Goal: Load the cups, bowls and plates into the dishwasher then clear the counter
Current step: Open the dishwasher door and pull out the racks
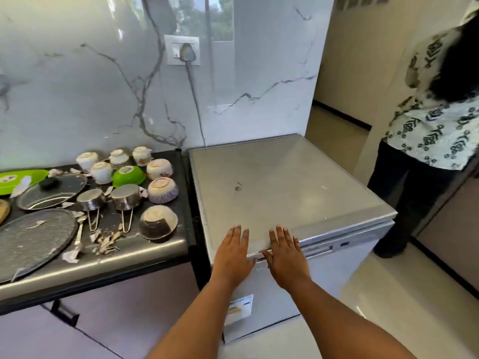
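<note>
Where the counter (155, 251) meets the dishwasher (293, 177), both hands lie on the machine's front top edge. The left hand (233, 252) is palm down, fingers straight and close together. The right hand (285, 251) is palm down, fingers straight, slightly spread, thumb at the seam under the top. Neither holds anything. Cups (101, 172), bowls (162, 186) and a green bowl (128, 175) sit upside down on the counter, left of the machine. A second person (435, 130) stands at right.
</note>
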